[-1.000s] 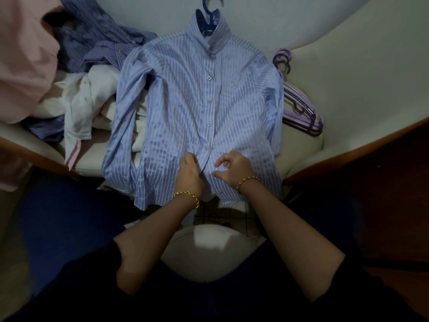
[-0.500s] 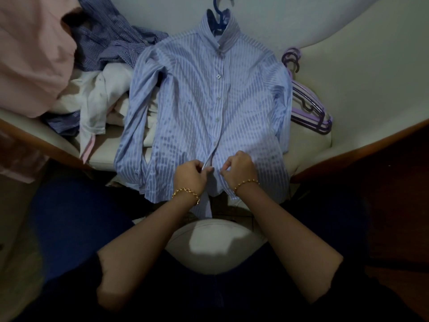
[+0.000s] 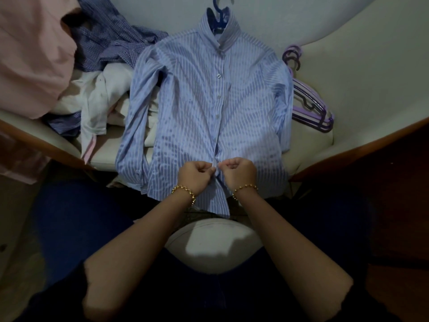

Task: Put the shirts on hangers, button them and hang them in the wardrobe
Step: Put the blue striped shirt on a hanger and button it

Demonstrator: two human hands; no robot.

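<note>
Striped shirt (image 3: 209, 108): left hand (image 3: 193, 175) and right hand (image 3: 240, 174) apparently pinch its lower placket, fingers curled.

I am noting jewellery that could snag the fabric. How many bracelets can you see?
2. One gold bracelet is on the left wrist, the other on the right wrist, both over the striped shirt. None appears hidden.
</note>
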